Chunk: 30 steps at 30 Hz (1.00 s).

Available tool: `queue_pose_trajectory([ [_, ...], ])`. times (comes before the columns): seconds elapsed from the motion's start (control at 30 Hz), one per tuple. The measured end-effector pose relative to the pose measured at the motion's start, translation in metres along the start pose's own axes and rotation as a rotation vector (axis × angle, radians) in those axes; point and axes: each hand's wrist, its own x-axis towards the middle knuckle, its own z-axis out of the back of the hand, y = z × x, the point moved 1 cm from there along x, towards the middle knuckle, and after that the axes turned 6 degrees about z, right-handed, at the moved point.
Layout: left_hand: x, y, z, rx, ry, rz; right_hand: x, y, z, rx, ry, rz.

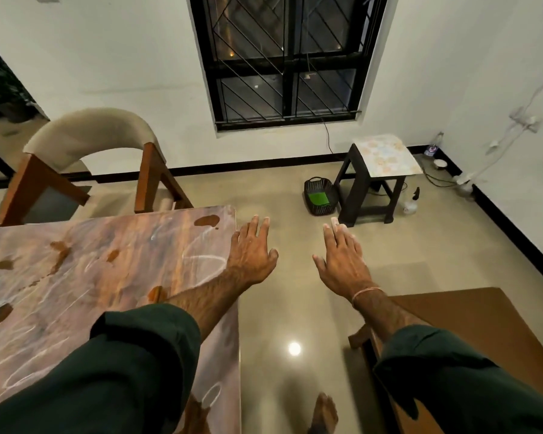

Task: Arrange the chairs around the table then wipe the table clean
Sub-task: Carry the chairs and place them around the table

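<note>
Your left hand [251,250] reaches forward at the centre of the frame, fingers straight and spread, holding nothing, over the right edge of the bench [107,277] near its far corner. Your right hand [342,261] stretches out beside it above the floor, equally flat and empty. The bench fills the left side, marked with brown spills [207,220] and white scribbles [201,261]. One chair [88,136] stands at its far edge, upper left.
</note>
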Motion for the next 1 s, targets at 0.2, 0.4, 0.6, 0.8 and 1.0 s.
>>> queue_pose_trajectory([
  [0.2,0.08,-0.035,-0.009,0.003,0.009,0.065,0.086,-0.068,0.005,-0.011,0.019,0.067],
  [0.4,0.156,-0.052,-0.005,0.02,0.007,0.1,0.163,-0.109,0.008,-0.014,0.005,0.086],
  [0.6,0.246,-0.055,-0.007,0.027,0.006,0.078,0.245,-0.132,-0.006,-0.031,-0.003,0.084],
  [0.8,0.353,-0.033,-0.009,0.006,0.07,0.066,0.346,-0.147,-0.032,-0.051,0.067,0.021],
  [1.0,0.451,-0.011,-0.018,-0.014,0.159,0.029,0.441,-0.16,-0.054,-0.052,0.121,-0.042],
])
